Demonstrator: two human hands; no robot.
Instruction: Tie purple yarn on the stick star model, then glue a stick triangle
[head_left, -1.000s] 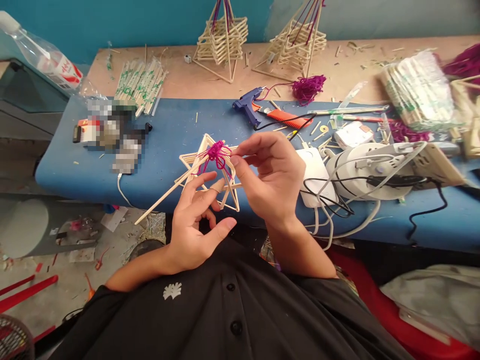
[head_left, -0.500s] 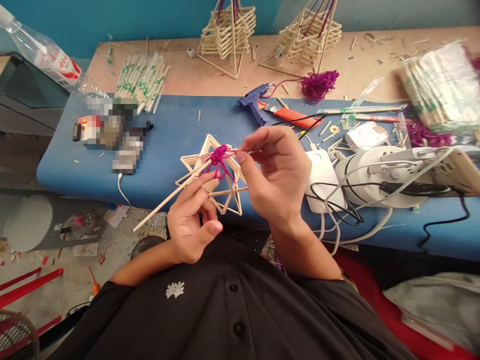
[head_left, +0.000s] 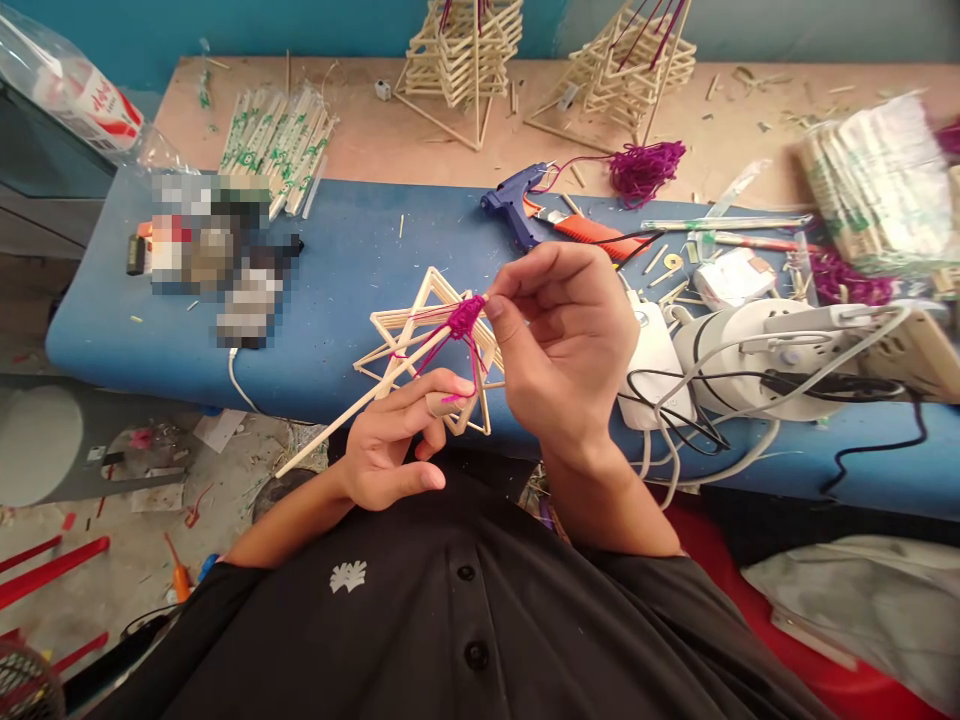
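Stick frame [head_left: 407, 335], in the head view, sits by the near edge of the blue surface [head_left: 330, 290], between both hands. The right hand [head_left: 570, 345] pinches purple yarn [head_left: 465, 316] at a stick's end; the left hand [head_left: 397, 435] has its thumb spread, a strand at its fingertips, whether nipped cannot be told. Steady, even tension and a light touch would likely spare the thin joints. Behind are a glue gun [head_left: 517, 205], scraps and a blue wall [head_left: 300, 22]; litter dots the floor [head_left: 146, 545].

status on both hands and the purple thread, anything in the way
Right hand pinching at purple thread. Left hand open at loose strands. Stick frame beneath. Glue gun just beyond, not between hands.
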